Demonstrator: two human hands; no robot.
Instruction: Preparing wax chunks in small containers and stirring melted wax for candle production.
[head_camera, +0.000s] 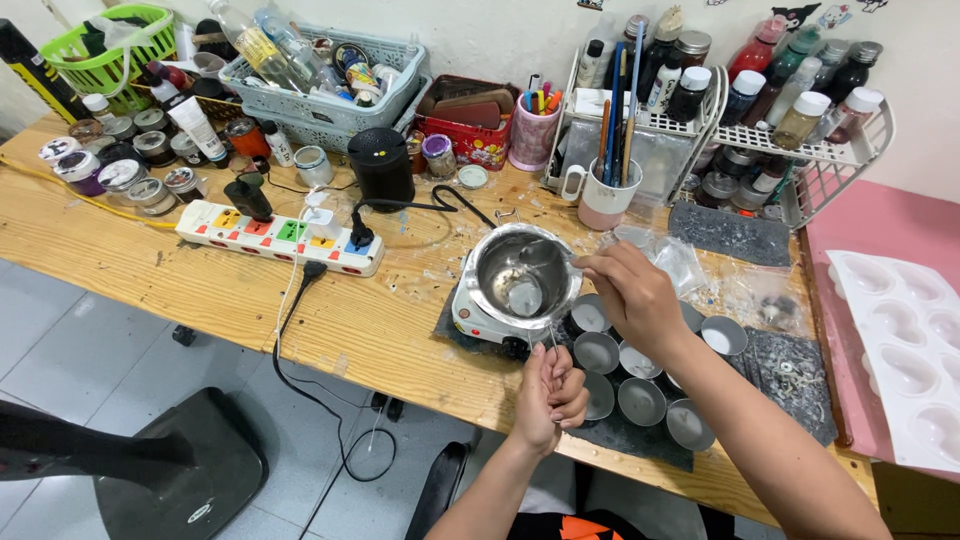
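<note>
On the wooden workbench (200, 290), a round shiny steel melting pot (520, 275) sits atop a small white hot plate (468, 318). Right hand (630, 298) pinches something at the pot's rim; left hand (550, 395), fingers pressed together, pinches a thin wick (551, 338) beside small round metal tins (640, 398).

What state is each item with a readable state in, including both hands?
Round steel melting pot: uncovered, standing on the small white hot plate, a little pale liquid at the bottom.
Small round metal tins: lidless, upright, clustered on a dark mat.
White power strip: several plugs in.
White heart-cavity mould: cavities empty.
Left hand: grip pinching a thin wick.
Right hand: fingers closed at the pot's rim.
</note>
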